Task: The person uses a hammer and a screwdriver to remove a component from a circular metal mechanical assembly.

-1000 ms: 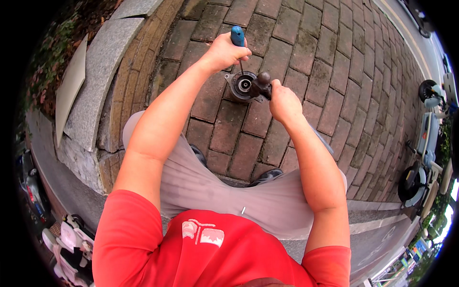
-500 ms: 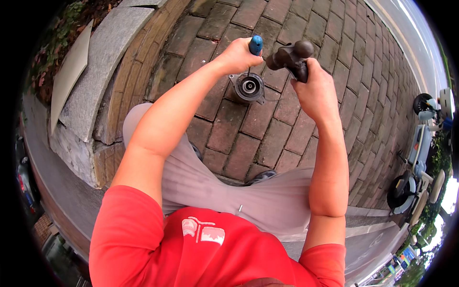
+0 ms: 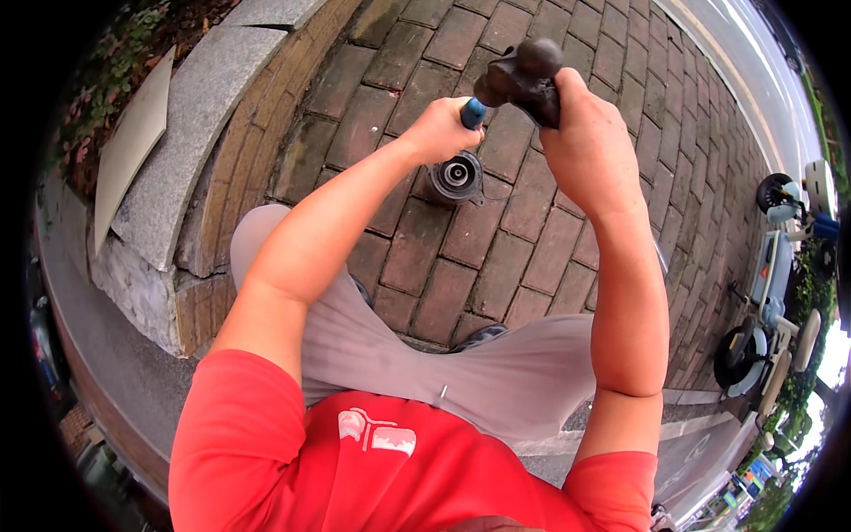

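Observation:
My left hand is closed round the blue handle of a screwdriver, held over the far side of a round dark metal motor part. The tool's tip is hidden behind my hand and the handle. The motor part rests on the brick paving, its open face up, with a ring-shaped bearing at its centre and small lugs at its rim. In my right hand is a hammer with a dark, rounded head. That head is raised beyond and slightly right of the blue handle, overlapping its edge in the picture.
Brick paving surrounds the motor part. A stone kerb with a loose slab borders it on the left. Parked scooters stand at the far right, near a road. My knees and shoes are close below the motor part.
My right hand has lifted the hammer, and its head looks larger. My left hand with the screwdriver sits lower in the picture, nearer the motor part. The whole view has shifted slightly.

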Demonstrator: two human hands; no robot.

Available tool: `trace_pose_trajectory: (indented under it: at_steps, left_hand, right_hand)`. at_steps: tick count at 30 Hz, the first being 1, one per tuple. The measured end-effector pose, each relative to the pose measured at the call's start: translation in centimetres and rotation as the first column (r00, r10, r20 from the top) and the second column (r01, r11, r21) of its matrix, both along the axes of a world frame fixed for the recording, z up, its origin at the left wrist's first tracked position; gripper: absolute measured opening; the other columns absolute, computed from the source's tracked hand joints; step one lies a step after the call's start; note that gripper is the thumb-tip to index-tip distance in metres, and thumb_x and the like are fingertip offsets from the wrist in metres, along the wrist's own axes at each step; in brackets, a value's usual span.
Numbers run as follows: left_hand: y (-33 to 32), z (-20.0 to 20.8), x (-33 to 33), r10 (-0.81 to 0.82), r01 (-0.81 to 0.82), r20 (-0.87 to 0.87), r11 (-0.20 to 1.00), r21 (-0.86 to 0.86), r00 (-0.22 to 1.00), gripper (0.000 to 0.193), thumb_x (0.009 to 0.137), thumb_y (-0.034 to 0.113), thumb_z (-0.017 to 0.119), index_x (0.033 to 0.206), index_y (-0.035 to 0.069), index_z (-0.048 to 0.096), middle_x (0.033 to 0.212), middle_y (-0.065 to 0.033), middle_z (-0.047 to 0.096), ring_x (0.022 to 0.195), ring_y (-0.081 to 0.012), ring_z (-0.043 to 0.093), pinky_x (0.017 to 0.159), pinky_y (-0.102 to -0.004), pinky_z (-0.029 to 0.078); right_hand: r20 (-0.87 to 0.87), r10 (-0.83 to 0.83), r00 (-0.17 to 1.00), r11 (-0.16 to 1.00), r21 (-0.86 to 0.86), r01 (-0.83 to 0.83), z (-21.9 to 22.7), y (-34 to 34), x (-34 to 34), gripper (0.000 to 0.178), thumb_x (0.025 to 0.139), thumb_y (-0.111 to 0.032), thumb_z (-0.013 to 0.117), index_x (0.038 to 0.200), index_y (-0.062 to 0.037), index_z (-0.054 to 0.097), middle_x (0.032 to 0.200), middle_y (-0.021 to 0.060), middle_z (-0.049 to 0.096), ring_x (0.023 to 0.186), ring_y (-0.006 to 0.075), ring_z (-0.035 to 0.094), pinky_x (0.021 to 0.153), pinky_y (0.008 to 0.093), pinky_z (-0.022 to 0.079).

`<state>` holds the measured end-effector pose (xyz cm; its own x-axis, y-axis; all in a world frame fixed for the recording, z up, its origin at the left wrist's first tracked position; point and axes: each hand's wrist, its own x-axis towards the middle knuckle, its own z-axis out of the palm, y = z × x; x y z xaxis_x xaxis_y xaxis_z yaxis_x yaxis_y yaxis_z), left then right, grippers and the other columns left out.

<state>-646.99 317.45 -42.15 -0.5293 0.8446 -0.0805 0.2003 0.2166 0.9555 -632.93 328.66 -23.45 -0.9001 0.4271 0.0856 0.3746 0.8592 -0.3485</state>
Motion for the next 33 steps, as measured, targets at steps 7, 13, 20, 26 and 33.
trace_pose_trajectory:
  at_steps: [7,13,20,26,33]
  left_hand:
    - [0.3,0.5,0.4,0.000,0.001,0.028,1.000,-0.029,1.000,0.006,0.080,0.002,0.067,0.083,0.003,0.061,0.083,-0.0049,0.070,0.082,-0.0128,0.066,0.079,-0.0305,0.053]
    - [0.0,1.1,0.7,0.001,0.000,0.020,0.999,-0.042,1.000,0.007,0.081,0.000,0.065,0.083,0.004,0.060,0.085,-0.0050,0.070,0.086,-0.0127,0.066,0.080,-0.0307,0.054]
    - [-2.2,0.4,1.3,-0.054,0.054,0.009,0.998,0.039,0.998,0.007,0.082,0.000,0.065,0.085,0.004,0.060,0.087,-0.0049,0.070,0.087,-0.0124,0.065,0.079,-0.0296,0.053]
    - [-4.5,-0.6,4.1,-0.122,0.168,-0.324,0.979,0.118,0.938,0.010,0.081,0.000,0.066,0.086,0.003,0.058,0.089,-0.0122,0.070,0.081,-0.0257,0.069,0.073,-0.0333,0.055]
    - [-7.2,-2.4,6.5,-0.396,0.514,-0.674,0.857,-0.028,0.624,0.024,0.066,0.004,0.068,0.085,0.005,0.053,0.110,-0.0147,0.062,0.115,-0.0406,0.058,0.103,-0.0504,0.047]
  right_hand:
    - [-0.016,-0.080,0.997,0.997,-0.015,0.080,-1.5,0.3,0.8,0.028,0.080,-0.002,0.060,0.107,-0.0034,0.051,0.087,0.0223,0.068,0.087,0.0440,0.064,0.075,0.0530,0.050]
    - [-0.081,-0.206,0.975,0.973,-0.124,0.196,-3.0,0.6,3.6,0.032,0.081,-0.004,0.063,0.111,-0.0052,0.052,0.088,0.0236,0.067,0.088,0.0449,0.064,0.076,0.0529,0.049]
    - [0.414,-0.057,0.908,0.995,-0.047,0.084,-13.9,-0.3,6.6,0.012,0.088,-0.003,0.052,0.099,-0.0012,0.049,0.087,0.0232,0.069,0.086,0.0414,0.068,0.075,0.0504,0.054]
    - [0.444,-0.068,0.894,0.991,-0.074,0.113,-18.9,-1.7,6.5,0.012,0.092,-0.006,0.050,0.103,-0.0023,0.048,0.096,0.0223,0.069,0.087,0.0393,0.070,0.073,0.0484,0.056]
    - [0.450,-0.088,0.889,0.983,-0.103,0.149,-19.3,-1.8,6.1,0.011,0.094,-0.008,0.047,0.104,-0.0024,0.049,0.092,0.0216,0.070,0.086,0.0389,0.070,0.074,0.0483,0.056]
